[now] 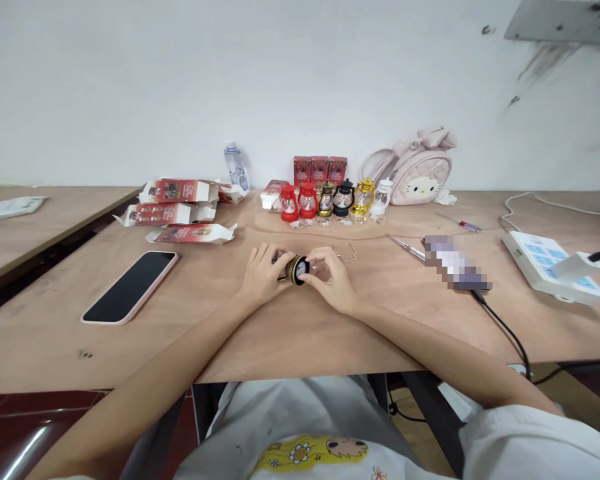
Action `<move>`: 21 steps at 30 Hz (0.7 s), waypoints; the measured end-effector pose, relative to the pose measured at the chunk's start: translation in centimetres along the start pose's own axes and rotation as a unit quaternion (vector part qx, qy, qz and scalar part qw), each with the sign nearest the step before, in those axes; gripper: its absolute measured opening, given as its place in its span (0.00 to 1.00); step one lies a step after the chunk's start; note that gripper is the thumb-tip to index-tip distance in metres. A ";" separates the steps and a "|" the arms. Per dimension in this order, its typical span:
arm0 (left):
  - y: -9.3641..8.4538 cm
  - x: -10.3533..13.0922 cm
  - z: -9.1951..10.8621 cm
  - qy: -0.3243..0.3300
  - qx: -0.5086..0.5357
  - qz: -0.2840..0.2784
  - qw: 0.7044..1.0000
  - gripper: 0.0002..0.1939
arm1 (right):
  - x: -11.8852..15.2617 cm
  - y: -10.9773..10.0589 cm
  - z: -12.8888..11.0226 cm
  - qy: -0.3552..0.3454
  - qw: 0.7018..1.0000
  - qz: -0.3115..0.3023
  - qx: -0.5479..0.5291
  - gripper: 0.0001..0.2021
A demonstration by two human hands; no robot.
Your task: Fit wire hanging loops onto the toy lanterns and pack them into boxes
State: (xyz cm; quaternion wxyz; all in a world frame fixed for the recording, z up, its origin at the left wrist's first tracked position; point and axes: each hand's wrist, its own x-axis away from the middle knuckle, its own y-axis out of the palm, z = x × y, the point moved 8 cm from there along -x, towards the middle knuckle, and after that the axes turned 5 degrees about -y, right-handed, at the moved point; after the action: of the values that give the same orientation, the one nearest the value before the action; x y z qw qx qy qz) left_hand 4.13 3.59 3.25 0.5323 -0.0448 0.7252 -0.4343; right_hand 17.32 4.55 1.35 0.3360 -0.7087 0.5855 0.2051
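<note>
A small black-and-gold toy lantern (294,270) lies on its side just above the table, its round base turned toward the right. My left hand (266,272) is wrapped around its body and hides most of it. At the base, my right hand (331,277) has its thumb and fingers bent in close against the rim; whether a small part is between them I cannot make out. A bent thin wire handle (349,253) lies on the table just beyond my right hand.
Several small lanterns (343,198) stand in a row behind, with red boxes (320,170) and a pink bag (420,177). Opened cartons (180,212) and a phone (131,288) lie left. Tweezers (407,247), a screwdriver (469,227), another phone (455,263) and a power strip (550,267) lie right.
</note>
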 end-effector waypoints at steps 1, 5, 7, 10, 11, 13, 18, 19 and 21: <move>0.0 0.0 0.0 -0.001 -0.002 -0.002 1.000 0.18 | 0.0 0.0 -0.4 -0.015 1.000 -0.007 0.020 0.09; 0.1 0.1 0.0 -0.001 -0.007 -0.013 1.000 0.19 | 0.0 0.6 -1.1 -0.031 0.996 -0.059 0.052 0.08; 0.2 0.1 0.0 -0.004 -0.011 -0.019 1.000 0.18 | 0.0 0.8 -1.1 -0.035 0.995 -0.072 0.056 0.13; 0.3 0.0 0.1 -0.001 -0.013 -0.028 1.000 0.17 | 0.2 1.0 -0.9 -0.035 0.993 -0.079 0.077 0.17; 0.3 0.0 0.2 0.003 -0.012 -0.030 0.999 0.17 | 0.2 1.1 -0.8 -0.033 0.992 -0.081 0.088 0.17; 0.4 0.0 0.4 0.011 -0.015 -0.034 0.999 0.16 | 0.3 1.2 -0.7 -0.030 0.989 -0.085 0.113 0.17; 0.5 0.0 0.6 0.017 -0.029 -0.028 0.999 0.12 | 0.3 1.2 -0.9 -0.025 0.986 -0.085 0.143 0.14; 0.5 0.0 0.7 0.018 -0.029 -0.027 0.999 0.12 | 0.3 1.2 -0.9 -0.025 0.986 -0.084 0.144 0.14; 0.5 0.0 0.7 0.018 -0.030 -0.027 0.999 0.11 | 0.3 1.1 -0.9 -0.023 0.985 -0.084 0.146 0.14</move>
State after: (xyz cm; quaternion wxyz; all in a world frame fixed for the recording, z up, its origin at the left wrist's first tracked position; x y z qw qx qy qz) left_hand 4.86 3.49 2.91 0.5059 -0.0725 0.7456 -0.4276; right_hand 16.18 3.61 1.53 0.4654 -0.6935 0.5398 0.1049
